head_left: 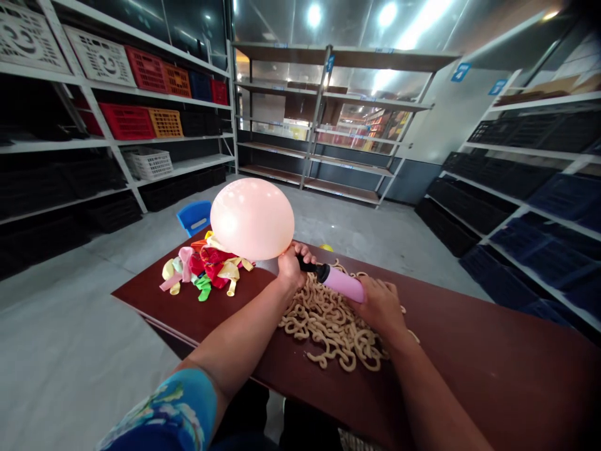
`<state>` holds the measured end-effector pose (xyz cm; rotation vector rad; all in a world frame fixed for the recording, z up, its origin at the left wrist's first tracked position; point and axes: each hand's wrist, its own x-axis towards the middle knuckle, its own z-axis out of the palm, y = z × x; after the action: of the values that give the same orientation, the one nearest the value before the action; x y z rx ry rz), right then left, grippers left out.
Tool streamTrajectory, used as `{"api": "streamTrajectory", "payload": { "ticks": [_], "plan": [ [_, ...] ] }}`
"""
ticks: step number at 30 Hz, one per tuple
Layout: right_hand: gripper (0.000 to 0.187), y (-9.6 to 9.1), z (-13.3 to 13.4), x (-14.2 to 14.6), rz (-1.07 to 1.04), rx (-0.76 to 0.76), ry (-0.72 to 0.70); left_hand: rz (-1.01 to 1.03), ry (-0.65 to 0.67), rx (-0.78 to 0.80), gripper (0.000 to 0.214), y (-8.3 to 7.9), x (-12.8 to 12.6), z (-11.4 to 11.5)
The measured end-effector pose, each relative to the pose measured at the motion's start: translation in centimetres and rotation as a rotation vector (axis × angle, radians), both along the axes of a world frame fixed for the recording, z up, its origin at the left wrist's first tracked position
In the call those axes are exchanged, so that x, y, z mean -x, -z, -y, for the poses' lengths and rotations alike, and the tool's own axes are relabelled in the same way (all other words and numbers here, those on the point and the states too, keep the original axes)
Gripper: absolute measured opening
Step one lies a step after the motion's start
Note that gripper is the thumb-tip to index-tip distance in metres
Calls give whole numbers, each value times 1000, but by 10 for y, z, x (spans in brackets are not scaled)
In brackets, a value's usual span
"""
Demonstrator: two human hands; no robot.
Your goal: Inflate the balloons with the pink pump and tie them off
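Observation:
A pale pink balloon, swollen with air, rises over the table in the head view. My left hand is closed round its neck, where it meets the black nozzle end of a balloon pump. The pump's barrel is pinkish-purple, and my right hand grips its near end. The balloon's mouth is hidden by my left fingers. Beneath both hands spreads a pile of beige curled, puffed snack-like pieces. Limp balloons in several colours lie in a heap left of my left hand.
The dark red-brown table runs across in front of me. A blue chair stands at its far left edge. Shelves with crates line the left wall. Dark bins fill the right shelves, and a metal rack stands behind.

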<state>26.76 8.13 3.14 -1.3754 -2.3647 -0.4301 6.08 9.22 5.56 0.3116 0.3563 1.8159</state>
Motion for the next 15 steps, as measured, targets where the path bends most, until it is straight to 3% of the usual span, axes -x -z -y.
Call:
{"api": "streamTrajectory", "payload": {
  "ticks": [9, 15],
  "plan": [
    [37, -5, -8, -18, 36, 79, 83, 25, -84, 34, 19, -5, 28, -6],
    [38, -5, 0, -7, 35, 58, 49, 16, -25, 2, 18, 2, 7, -3]
  ]
}}
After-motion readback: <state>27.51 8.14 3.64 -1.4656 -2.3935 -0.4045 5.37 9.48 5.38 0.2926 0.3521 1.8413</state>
